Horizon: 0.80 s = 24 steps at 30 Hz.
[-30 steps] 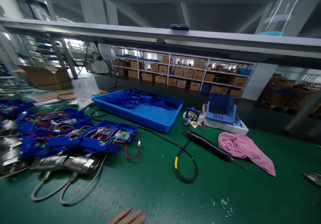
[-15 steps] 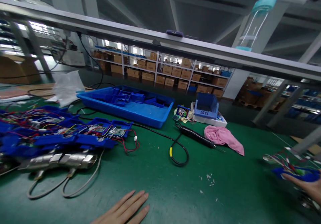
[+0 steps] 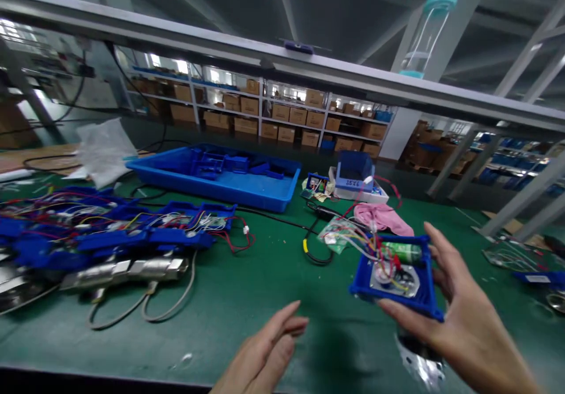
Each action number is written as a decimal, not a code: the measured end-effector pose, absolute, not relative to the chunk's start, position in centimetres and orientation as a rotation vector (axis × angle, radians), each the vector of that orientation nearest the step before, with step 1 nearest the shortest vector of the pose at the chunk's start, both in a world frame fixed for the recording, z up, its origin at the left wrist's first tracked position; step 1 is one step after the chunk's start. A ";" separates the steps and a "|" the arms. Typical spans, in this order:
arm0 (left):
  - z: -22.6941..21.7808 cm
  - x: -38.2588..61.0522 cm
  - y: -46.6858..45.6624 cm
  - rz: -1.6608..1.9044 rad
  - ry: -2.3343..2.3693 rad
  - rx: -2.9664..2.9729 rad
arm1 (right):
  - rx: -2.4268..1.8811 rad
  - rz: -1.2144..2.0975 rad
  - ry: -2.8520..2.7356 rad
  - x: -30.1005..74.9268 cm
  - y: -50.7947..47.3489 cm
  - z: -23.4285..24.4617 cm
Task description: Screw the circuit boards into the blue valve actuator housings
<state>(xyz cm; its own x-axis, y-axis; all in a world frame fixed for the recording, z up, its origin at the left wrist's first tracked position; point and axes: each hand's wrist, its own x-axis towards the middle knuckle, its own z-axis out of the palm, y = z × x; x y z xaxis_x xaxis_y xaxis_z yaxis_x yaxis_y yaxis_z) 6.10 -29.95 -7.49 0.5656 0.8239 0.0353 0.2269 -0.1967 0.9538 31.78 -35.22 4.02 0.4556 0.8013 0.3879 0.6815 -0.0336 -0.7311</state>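
Observation:
My right hand (image 3: 459, 317) grips a blue plastic frame (image 3: 396, 276) by its edges, lifted above the green table (image 3: 247, 282). The frame carries a green cylinder, a round metal part, coloured wires and a small green circuit board (image 3: 338, 233) dangling to its left. A shiny metal piece (image 3: 419, 361) hangs below the hand. My left hand (image 3: 265, 353) hovers low at the front edge, fingers stretched towards the frame and holding nothing.
A pile of similar blue wired frames (image 3: 110, 229) with a metal tube (image 3: 123, 270) lies at the left. Behind are a blue tray (image 3: 216, 179), a black electric screwdriver with cable (image 3: 318, 229), a pink cloth (image 3: 384, 217) and a small blue bin (image 3: 355, 173). More frames (image 3: 525, 264) lie far right.
My right hand has brought a wired blue frame in from the far right to the middle. My left hand lifted off the table and turned towards it. The view shifted right.

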 end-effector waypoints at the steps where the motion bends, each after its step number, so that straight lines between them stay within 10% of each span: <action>1: -6.2 6.6 -30.0 0.727 0.883 1.552 | -1.732 0.248 -1.283 29.5 -35.3 2.9; 16: -8.3 3.1 -19.8 0.919 1.040 1.261 | -1.862 0.222 -1.313 16.3 -30.9 -6.3; 24: -9.0 3.3 -19.2 0.946 0.944 1.350 | -1.667 -0.124 -1.618 21.8 -28.3 -3.3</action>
<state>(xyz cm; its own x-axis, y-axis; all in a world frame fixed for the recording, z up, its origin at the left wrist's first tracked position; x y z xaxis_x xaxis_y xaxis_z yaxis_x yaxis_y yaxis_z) 3.31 -19.17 -9.02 0.3456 0.9384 -0.0019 -0.0040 0.0035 1.0000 21.84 -28.31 -3.26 0.1796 0.8013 0.5707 0.8789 0.1299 -0.4590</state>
